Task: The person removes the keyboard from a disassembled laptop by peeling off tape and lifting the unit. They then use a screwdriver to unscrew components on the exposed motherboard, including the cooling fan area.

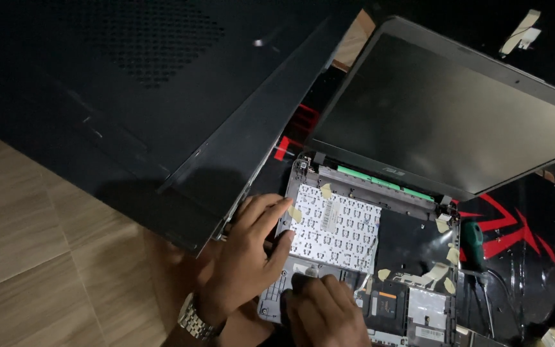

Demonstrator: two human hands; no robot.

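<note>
An opened laptop lies in front of me with its dark screen (444,115) tilted back. The keyboard is off, baring a white perforated plate (335,222) and a black sheet (412,247) with bits of yellowish tape. My left hand (245,257), a metal watch on its wrist, rests on the left edge of the laptop base (271,302), fingers spread across the plate's corner. My right hand (322,311) presses its fingertips on the lower front of the base, near the plate's bottom edge. Neither hand holds a tool.
A large black computer case panel (162,96) leans at the upper left, over a wooden floor (27,238). A green-handled screwdriver (473,241) lies to the right of the laptop on a black and red mat (521,244). A strip of tape (521,31) sits at top right.
</note>
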